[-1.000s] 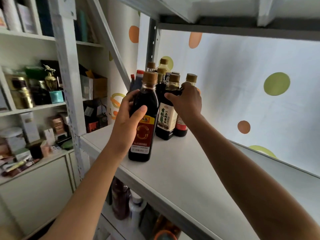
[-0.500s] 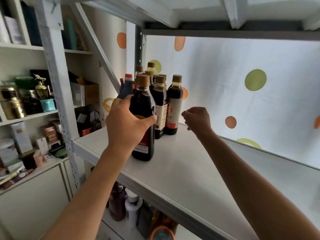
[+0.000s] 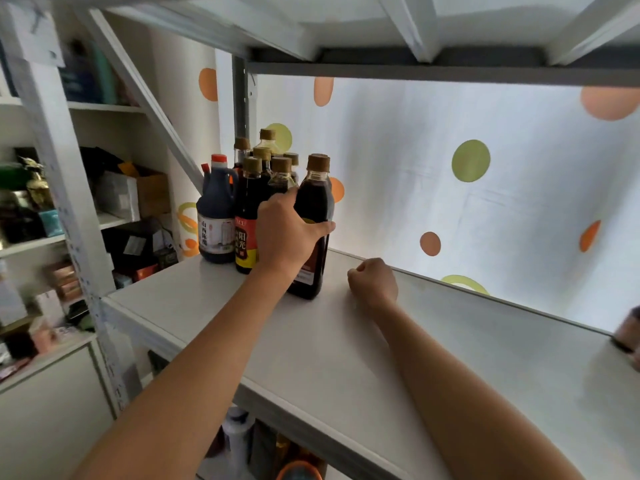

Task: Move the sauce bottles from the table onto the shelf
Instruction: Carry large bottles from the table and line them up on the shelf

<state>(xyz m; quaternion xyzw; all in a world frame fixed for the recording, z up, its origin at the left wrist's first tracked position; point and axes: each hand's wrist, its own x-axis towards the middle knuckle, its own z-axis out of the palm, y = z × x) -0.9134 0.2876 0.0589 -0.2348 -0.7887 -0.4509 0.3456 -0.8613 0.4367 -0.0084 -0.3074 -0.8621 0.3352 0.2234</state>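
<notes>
left hand on dark sauce bottle, shelf

left hand [image 3: 287,233] grips dark sauce bottle [image 3: 313,216] round its body, thumb across the front; bottle stands upright on white shelf [image 3: 346,358], at the right edge of the bottle cluster [image 3: 256,188]. right hand [image 3: 373,282] curled in a fist, holding nothing, resting on the shelf just right of the bottle. jug with red cap [image 3: 216,216] at cluster's left.

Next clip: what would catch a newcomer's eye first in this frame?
First, the left hand gripping a dark sauce bottle that stands upright on the white shelf, at the right edge of a cluster of brown-capped bottles in the back left corner. Beside it, the right hand rests empty on the shelf with its fingers curled. Behind hangs a white curtain dotted green and orange.
</notes>
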